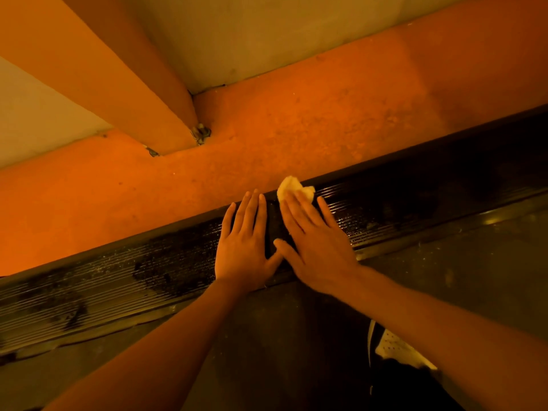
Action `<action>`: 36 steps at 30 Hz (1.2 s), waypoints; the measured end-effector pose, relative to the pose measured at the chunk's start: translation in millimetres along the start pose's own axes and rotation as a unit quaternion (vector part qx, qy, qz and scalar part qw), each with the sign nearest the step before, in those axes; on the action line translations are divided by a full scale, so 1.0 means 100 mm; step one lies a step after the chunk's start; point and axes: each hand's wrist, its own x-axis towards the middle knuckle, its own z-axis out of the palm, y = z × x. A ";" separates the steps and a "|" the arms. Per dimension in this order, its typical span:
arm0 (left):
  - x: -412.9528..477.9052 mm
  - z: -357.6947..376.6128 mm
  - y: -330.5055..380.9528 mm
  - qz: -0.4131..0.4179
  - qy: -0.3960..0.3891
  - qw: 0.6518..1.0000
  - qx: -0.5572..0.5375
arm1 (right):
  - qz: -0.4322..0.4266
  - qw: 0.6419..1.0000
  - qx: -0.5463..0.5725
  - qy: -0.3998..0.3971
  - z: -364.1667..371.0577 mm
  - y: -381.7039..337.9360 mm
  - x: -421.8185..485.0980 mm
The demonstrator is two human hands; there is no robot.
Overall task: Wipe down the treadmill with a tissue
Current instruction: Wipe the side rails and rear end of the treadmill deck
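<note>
Treadmill belt [444, 292] fills the near part of the view, dark and dusty, with your white perforated shoe [394, 348] on it at lower right. Both your forearms reach forward over the belt to the ribbed side rail [118, 280], which runs diagonally from lower left to upper right and has dark smudges and pale specks on it. Your left hand [246, 244] lies flat on the rail, fingers straight and spread, gripping nothing. Your right hand [314, 244] is just beside it, thumbs nearly touching, also flat with straight fingers. Its fingertips press a crumpled pale tissue [292, 188] against the far edge of the rail, and part of the tissue sticks out past them. Beyond the rail is orange floor [267, 143]. Farther back, a pillar [118, 84] meets the floor, with some debris [201, 133] at its base, and a wall [296, 34] stands behind it.
</note>
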 end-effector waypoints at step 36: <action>0.00 0.03 -0.01 -0.012 0.025 1.000 -0.002 | 0.079 0.994 0.015 -0.068 0.16 -0.15 -0.81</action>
